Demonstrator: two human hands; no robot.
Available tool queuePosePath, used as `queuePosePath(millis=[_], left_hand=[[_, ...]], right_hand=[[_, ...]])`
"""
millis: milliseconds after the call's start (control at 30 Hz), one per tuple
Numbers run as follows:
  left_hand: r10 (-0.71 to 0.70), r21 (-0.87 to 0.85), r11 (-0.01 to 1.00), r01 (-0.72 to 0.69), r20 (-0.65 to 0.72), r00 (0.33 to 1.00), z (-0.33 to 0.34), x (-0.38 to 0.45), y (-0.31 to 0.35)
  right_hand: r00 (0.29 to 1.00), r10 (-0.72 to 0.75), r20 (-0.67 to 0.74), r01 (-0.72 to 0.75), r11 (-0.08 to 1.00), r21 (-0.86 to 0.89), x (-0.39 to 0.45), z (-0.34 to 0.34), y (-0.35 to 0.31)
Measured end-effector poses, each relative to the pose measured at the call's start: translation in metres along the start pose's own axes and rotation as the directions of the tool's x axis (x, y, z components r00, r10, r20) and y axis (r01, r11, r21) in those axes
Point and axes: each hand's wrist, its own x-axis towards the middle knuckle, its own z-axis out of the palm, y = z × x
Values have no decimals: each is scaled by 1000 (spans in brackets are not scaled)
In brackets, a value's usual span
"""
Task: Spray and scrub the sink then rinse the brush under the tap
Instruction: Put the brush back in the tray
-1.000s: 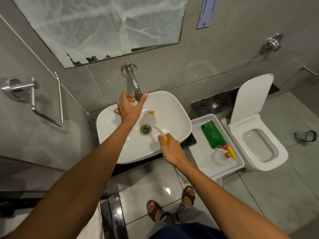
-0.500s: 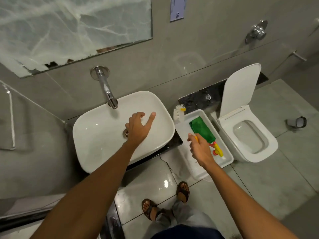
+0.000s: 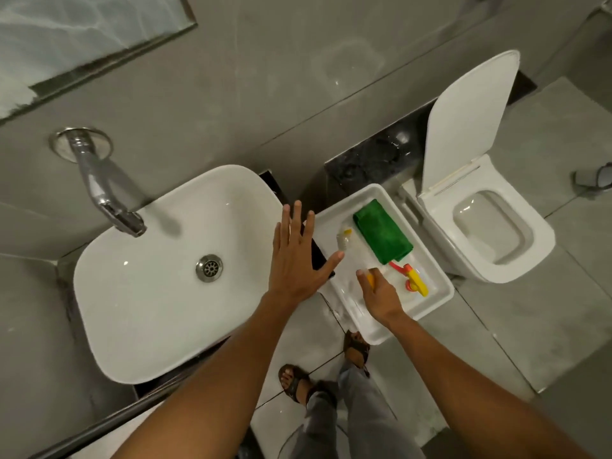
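Observation:
The white sink (image 3: 139, 313) sits at the left with its steel drain (image 3: 209, 267) in the middle and the chrome tap (image 3: 102, 190) above it on the wall. My left hand (image 3: 296, 260) hovers flat over the sink's right rim, fingers spread, holding nothing. My right hand (image 3: 377, 294) is over the white tray (image 3: 437, 286), closed on the yellow handle of the brush (image 3: 343, 238), whose white bristle head lies low in the tray. A green cloth (image 3: 382, 231) and a spray bottle with a red and yellow trigger (image 3: 412, 278) lie in the same tray.
A white toilet (image 3: 490, 233) with its lid raised stands right of the tray. A dark stone ledge (image 3: 374, 160) runs behind the tray. A mirror (image 3: 66, 31) hangs at the upper left. My sandalled feet (image 3: 294, 380) stand on grey floor tiles.
My right hand carried the brush from under the tap over to the tray and lowered its head into it. My left hand left the tap and moved right, opening flat.

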Motion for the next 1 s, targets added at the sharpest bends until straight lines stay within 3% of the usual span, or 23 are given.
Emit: queuePosePath(millis=[167,400,600,867,1000], left_hand=[[1,27,1000,0,-31,1000,6,2,-2],[-61,119,991,54,50,997,0,6,6],[-66,93,994,63,28,997,0,8,7],[-41,113,993,41,3,999,12,5,0],[-40,108,993,37,25,999,11,7,2]], right_hand=[[996,37,75,-35,999,-33,31,17,12],[980,100,174,-83,991,-105,72,28,21],[982,142,123,-117,974,-193,85,41,33],[999,44,25,-41,991,-129,72,42,28],[994,-102,-29,99,991,-93,60,25,8]])
